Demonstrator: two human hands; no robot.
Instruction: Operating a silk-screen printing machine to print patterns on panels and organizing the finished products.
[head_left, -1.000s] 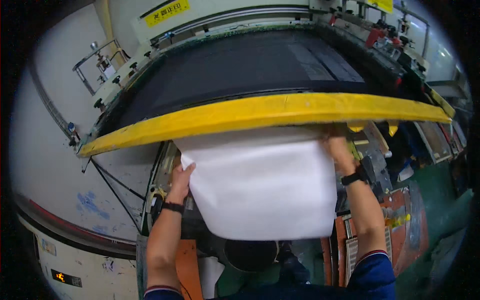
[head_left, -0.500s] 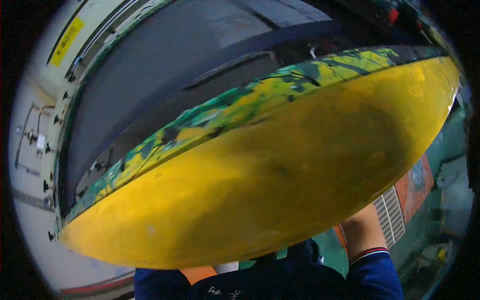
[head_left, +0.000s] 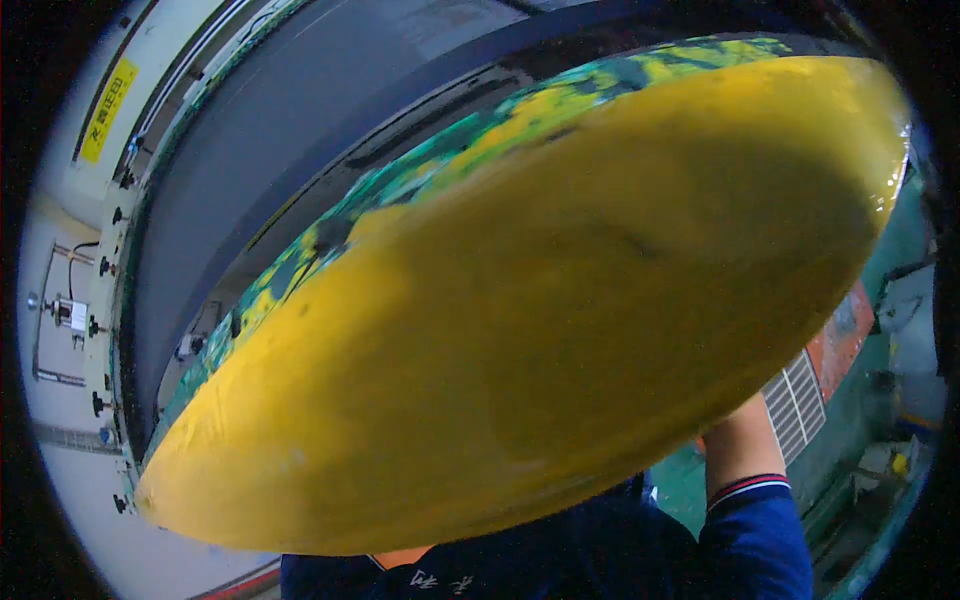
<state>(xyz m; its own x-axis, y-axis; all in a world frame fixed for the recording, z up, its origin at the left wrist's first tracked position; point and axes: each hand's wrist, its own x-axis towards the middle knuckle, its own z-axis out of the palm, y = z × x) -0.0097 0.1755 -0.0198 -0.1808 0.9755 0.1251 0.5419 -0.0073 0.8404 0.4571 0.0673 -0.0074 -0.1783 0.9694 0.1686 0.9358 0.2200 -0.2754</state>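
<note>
Green flooring [head_left: 685, 485] is showing past the person's right side, while a workshop press is taking up most of the space in front of us. Closest to me, the person's navy shirt [head_left: 560, 565] is filling the foreground, its right sleeve [head_left: 757, 535] ending in a red-and-white striped cuff. From that cuff the bare right forearm [head_left: 742, 440] is reaching up to the lower edge of a broad yellow bar [head_left: 550, 320] and disappearing beneath it. That bar is slanting across the near edge of the press, its left end sitting lower than its right, with shadow darkening its middle. It is covering the left hand and the right hand, so I cannot tell whether they are spreading, pressing or pinching anything. Along the bar's upper edge, a paint-smeared strip [head_left: 395, 190] is running in green, yellow and black. Beyond its right-hand lower edge, a pale ridged panel [head_left: 797, 410] is showing beside an orange-red board [head_left: 845, 335]. Farther off, a dark screen [head_left: 270, 130] is stretching away, with black knobs [head_left: 105, 266] lining its left edge. Past those, a silver fitting [head_left: 70, 315] is standing out against a pale wall [head_left: 80, 500], and a yellow label [head_left: 110, 110] is marking the machine's far left corner.
</note>
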